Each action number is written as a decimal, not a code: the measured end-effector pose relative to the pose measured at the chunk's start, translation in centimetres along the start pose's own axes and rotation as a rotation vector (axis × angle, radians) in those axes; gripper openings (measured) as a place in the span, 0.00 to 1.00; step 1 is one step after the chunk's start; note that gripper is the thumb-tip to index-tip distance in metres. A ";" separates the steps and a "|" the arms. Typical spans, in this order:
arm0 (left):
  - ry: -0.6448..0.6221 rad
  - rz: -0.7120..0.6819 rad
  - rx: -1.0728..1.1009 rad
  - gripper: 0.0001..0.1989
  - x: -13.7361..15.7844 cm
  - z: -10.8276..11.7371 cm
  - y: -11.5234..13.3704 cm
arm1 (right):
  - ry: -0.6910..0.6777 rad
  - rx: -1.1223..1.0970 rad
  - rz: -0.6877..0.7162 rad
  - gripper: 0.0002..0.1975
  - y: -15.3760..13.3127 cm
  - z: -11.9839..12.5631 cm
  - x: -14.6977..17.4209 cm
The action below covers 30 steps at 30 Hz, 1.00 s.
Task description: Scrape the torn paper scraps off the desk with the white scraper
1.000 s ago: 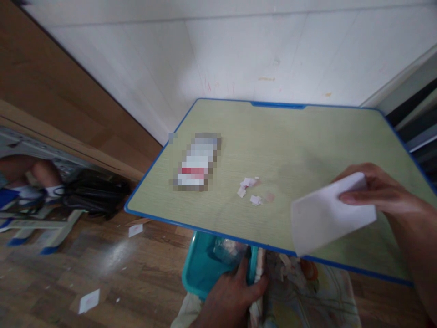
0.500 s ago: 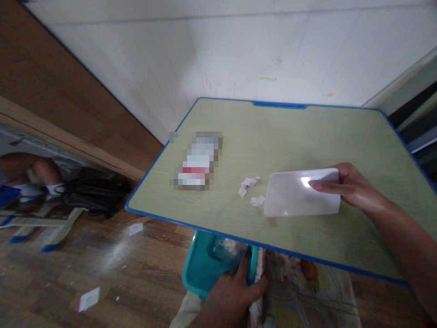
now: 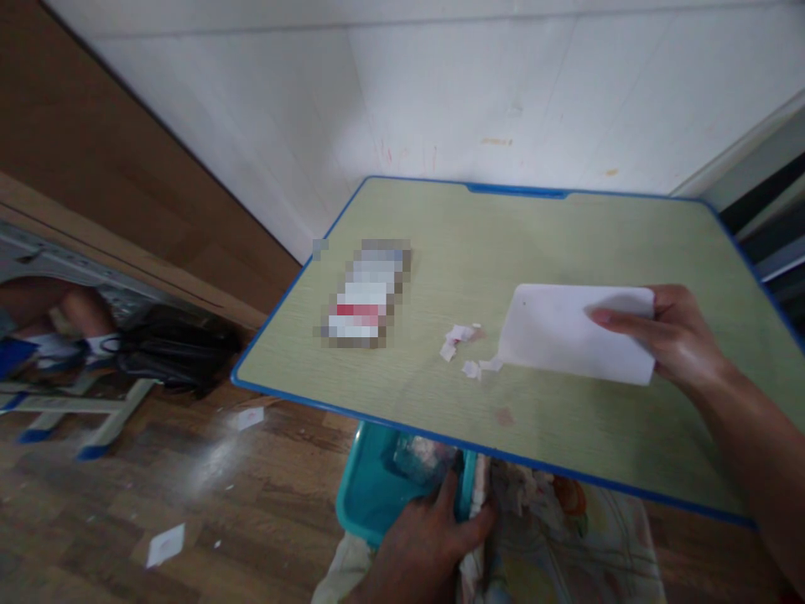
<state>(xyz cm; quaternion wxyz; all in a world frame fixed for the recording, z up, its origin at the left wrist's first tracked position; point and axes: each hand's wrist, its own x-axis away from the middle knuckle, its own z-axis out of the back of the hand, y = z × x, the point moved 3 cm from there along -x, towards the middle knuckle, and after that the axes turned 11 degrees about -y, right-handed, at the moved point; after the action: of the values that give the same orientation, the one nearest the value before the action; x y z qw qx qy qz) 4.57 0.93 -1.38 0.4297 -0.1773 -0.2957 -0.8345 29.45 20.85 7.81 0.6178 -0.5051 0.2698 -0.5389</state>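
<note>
My right hand [image 3: 682, 335] is closed on a white plastic scraper [image 3: 575, 335], thumb across its upper face. The scraper is over the table [image 3: 534, 243], its lower left corner by some small white paper scraps [image 3: 459, 337]. Below the table's front edge, my left hand [image 3: 431, 537] grips the right rim of a teal plastic tub [image 3: 371, 495]. Inside the tub sits a clear container [image 3: 424, 457] with pale bits in it, partly hidden by the table edge and my fingers.
A pixelated object [image 3: 366, 294] lies on the table's left part. White wall [image 3: 440, 92] rises behind. On the wooden floor are paper pieces [image 3: 165, 545]. At far left are a person's legs [image 3: 69, 306], a black bag [image 3: 182, 348] and stool legs [image 3: 113, 411]. Patterned cloth [image 3: 566, 537] lies below.
My right hand has moved the scraper right and slightly away from me, tilting it. More of the paper scraps show beside its left edge. My left hand stays at the tub.
</note>
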 end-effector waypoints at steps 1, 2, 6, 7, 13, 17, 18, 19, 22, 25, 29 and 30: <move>0.002 -0.002 0.001 0.41 0.0 0.0 0.0 | 0.073 -0.015 -0.002 0.07 -0.2 0.3 0.1; 0.003 -0.005 0.000 0.41 0.0 0.0 0.0 | 0.125 -0.025 -0.008 0.08 -0.5 0.5 0.3; -0.014 0.002 -0.003 0.40 0.0 0.0 0.0 | 0.111 0.008 -0.061 0.09 -0.9 0.5 0.6; -0.016 0.004 -0.002 0.40 0.0 0.0 -0.1 | 0.131 0.021 -0.054 0.08 -0.9 0.6 0.7; 0.004 -0.003 0.017 0.40 -0.1 0.0 -0.1 | 0.231 0.044 -0.014 0.08 -0.9 1.2 1.0; 0.005 -0.005 0.016 0.41 0.0 -0.1 -0.1 | 0.193 0.065 -0.097 0.12 -1.1 1.4 1.0; 0.008 -0.007 0.015 0.41 0.0 -0.1 0.0 | 0.185 0.068 -0.102 0.12 -1.2 1.5 1.0; 0.011 -0.007 0.013 0.41 0.0 -0.1 0.0 | 0.183 0.064 -0.101 0.12 -1.3 1.6 1.1; 0.009 -0.002 0.007 0.41 0.1 0.0 0.0 | 0.181 0.058 -0.097 0.12 -1.3 1.7 1.2; 0.007 -0.002 0.009 0.40 0.1 -0.1 0.0 | 0.186 0.098 -0.102 0.12 -1.1 1.8 1.2; 0.020 -0.018 0.013 0.38 0.0 -0.1 0.0 | 0.273 0.141 -0.075 0.12 -1.1 2.2 1.2; 0.022 -0.017 0.011 0.38 0.0 -0.1 0.0 | 0.270 0.133 -0.078 0.12 -1.1 2.3 1.3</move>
<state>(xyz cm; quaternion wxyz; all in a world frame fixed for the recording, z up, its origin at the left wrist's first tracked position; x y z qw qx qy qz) 4.59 0.90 -1.43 0.4266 -0.1633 -0.2972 -0.8385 31.36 20.49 9.86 0.5867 -0.3961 0.2942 -0.6421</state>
